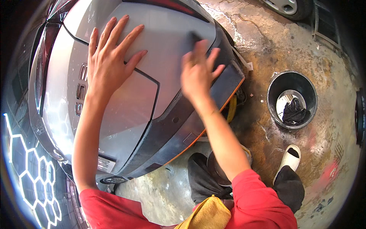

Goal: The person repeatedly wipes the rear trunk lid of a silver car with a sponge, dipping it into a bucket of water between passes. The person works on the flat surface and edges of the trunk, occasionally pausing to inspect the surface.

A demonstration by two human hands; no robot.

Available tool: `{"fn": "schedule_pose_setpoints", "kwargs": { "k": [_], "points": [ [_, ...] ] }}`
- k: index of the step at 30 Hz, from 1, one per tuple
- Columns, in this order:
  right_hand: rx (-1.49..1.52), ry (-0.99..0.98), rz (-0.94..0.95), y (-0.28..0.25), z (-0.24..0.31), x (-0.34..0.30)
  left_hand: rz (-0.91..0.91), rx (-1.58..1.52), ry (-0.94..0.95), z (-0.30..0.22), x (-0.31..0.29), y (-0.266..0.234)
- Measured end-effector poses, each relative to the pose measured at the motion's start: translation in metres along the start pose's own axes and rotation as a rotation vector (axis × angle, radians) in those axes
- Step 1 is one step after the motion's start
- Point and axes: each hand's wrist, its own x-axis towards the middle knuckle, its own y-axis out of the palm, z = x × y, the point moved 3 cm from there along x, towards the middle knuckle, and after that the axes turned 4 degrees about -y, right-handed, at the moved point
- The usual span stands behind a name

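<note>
My left hand (108, 63) lies flat on the silver-grey rear panel of a car (127, 105), its fingers spread. Raised lettering sits beside its wrist. Toward the rear corner of the same panel is my right hand (198, 74), smeared by motion, with its fingers stretched out and apart. Just beyond its fingertips shows a dark blurred patch (194, 37); whether this is a thing under the fingers or a shadow, I cannot tell. The dark lower bumper (183, 114), with an orange strip along its edge, runs below my right forearm.
A black bucket (312, 86) with a dark wet cloth (294, 112) in it stands on the stained concrete floor at the right. A yellow cloth (207, 215) hangs at my chest. Another car's wheel (284, 7) is at the top right. A round vessel (213, 168) stands between my legs.
</note>
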Motion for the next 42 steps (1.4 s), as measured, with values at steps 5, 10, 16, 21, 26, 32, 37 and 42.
{"fn": "schedule_pose_setpoints", "kwargs": {
  "k": [5, 10, 16, 21, 26, 32, 37, 42],
  "points": [
    [-0.010, -0.294, 0.097, 0.008, 0.052, -0.021, -0.042, 0.029, -0.050, 0.004, 0.005, 0.005],
    [-0.010, 0.178, 0.034, 0.001, -0.002, 0.011, -0.128, 0.095, -0.153, 0.015, -0.004, 0.008],
    [0.022, -0.399, 0.129, 0.011, 0.095, -0.025, -0.208, 0.072, -0.224, 0.022, -0.002, 0.006],
    [0.038, 0.010, -0.001, 0.009, 0.003, -0.010, -0.223, 0.137, -0.242, 0.026, -0.005, 0.010],
    [0.013, -0.333, 0.160, 0.007, 0.060, -0.064, -0.245, 0.084, -0.255, 0.020, -0.003, 0.011],
    [-0.069, -0.028, 0.085, 0.001, -0.002, -0.007, -0.252, 0.156, -0.202, 0.023, -0.006, 0.009],
    [-0.099, -0.136, 0.227, -0.002, 0.041, -0.093, -0.251, 0.160, -0.223, 0.020, -0.001, 0.008],
    [0.000, 0.080, 0.088, -0.004, -0.001, -0.021, -0.236, 0.144, -0.216, 0.023, -0.004, 0.007]
  ]
}}
